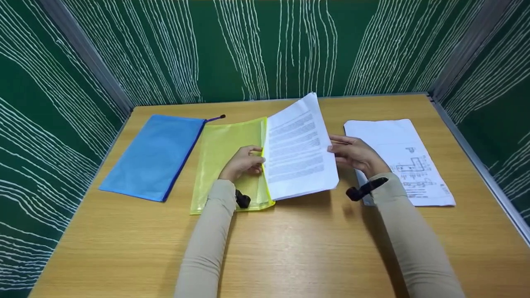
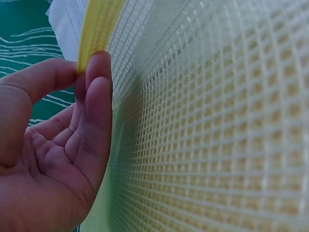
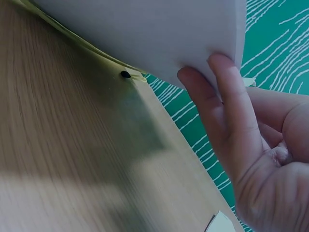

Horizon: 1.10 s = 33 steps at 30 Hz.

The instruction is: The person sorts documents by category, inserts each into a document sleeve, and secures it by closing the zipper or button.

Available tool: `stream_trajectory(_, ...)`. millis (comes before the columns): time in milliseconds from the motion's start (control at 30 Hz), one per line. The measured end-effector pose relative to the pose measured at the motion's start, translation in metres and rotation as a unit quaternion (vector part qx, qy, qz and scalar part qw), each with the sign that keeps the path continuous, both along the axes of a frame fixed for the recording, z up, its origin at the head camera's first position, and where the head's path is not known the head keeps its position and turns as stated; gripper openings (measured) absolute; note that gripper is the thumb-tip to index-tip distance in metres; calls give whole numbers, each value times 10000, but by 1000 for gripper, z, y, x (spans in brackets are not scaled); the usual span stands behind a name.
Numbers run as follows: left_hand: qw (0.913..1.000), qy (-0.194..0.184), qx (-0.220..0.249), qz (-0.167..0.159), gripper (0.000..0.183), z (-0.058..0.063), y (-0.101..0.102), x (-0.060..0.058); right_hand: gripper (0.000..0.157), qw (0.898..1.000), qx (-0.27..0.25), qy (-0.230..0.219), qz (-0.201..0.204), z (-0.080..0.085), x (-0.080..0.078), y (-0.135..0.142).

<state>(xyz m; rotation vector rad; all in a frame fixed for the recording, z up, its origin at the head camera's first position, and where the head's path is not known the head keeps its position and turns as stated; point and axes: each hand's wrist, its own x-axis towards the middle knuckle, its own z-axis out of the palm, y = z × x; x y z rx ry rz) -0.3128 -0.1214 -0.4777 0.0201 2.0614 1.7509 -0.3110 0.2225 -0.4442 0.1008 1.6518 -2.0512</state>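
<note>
A yellow mesh zip pouch lies in the middle of the table in the head view. My left hand pinches the zip edge of its opening between thumb and fingers, lifting that side. A stack of printed sheets sits partly in the opening and sticks out to the right, tilted above the table. My right hand grips the right edge of the sheets, thumb on the printed face and fingers beneath. From below, the right wrist view shows the right fingertips against the underside of the stack.
A blue zip pouch with a dark pull cord lies at the left. Another paper stack with a line drawing lies at the right, partly behind my right hand and wrist. Green panels with white lines border the wooden table.
</note>
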Motion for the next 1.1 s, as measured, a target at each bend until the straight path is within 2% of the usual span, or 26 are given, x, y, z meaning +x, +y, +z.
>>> stream_trajectory(467,9998,32,171,46,51,-5,-2,0,71,9998,200,39,70,-5,-1,-3)
stream_trajectory(767,9994,101,308,-127,52,-7,1,1,68,9991,402,83,95,-15,-4,-10)
stream_trajectory(1100,9992,37,408,-26,51,-10,-2,0,69,9990,384,22,232,-23,-5,-21)
